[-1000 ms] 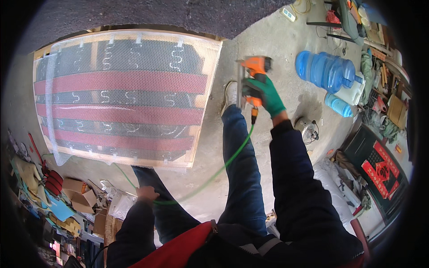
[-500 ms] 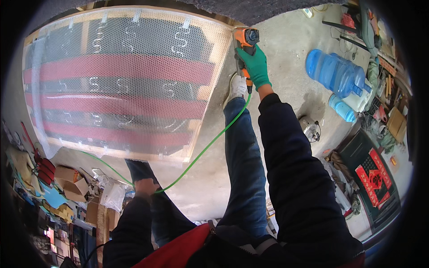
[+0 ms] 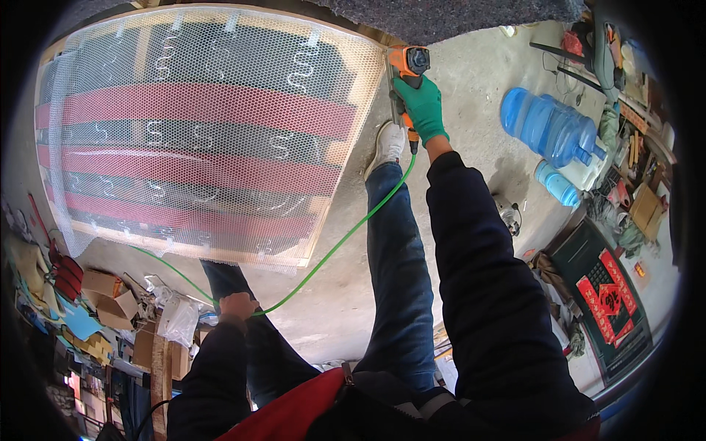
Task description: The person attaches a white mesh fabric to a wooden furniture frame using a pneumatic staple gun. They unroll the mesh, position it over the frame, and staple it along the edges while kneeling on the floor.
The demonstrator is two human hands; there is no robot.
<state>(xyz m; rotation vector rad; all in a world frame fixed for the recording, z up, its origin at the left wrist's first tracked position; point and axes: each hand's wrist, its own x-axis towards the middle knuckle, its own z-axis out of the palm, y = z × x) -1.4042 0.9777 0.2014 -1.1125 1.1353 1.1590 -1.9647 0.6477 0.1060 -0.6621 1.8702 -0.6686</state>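
Observation:
My right hand (image 3: pixel 422 106), in a green glove, is closed round the handle of an orange and black air staple gun (image 3: pixel 409 62). The tool is at the far right corner of a wooden frame (image 3: pixel 340 187), along its right-hand rail; whether its nose touches the wood I cannot tell. White netting (image 3: pixel 184 140) covers the frame, with wide red straps (image 3: pixel 213 106) and wavy metal springs (image 3: pixel 162 62) showing through. From the tool's base a green air hose (image 3: pixel 334 246) curves down to my bare left hand (image 3: pixel 237 305), whose fingers are closed on it near my left knee.
Blue water bottles (image 3: pixel 551 128) lie on the concrete floor at the right, near a dark panel (image 3: pixel 588 257) with red paper strips. Cardboard boxes (image 3: pixel 110 298) and clear plastic (image 3: pixel 179 320) crowd the left. Grey felt-like material (image 3: pixel 448 18) hangs over the far edge.
The whole view has shifted slightly. Both hands keep their holds, and the staple gun stays by the frame's far right corner.

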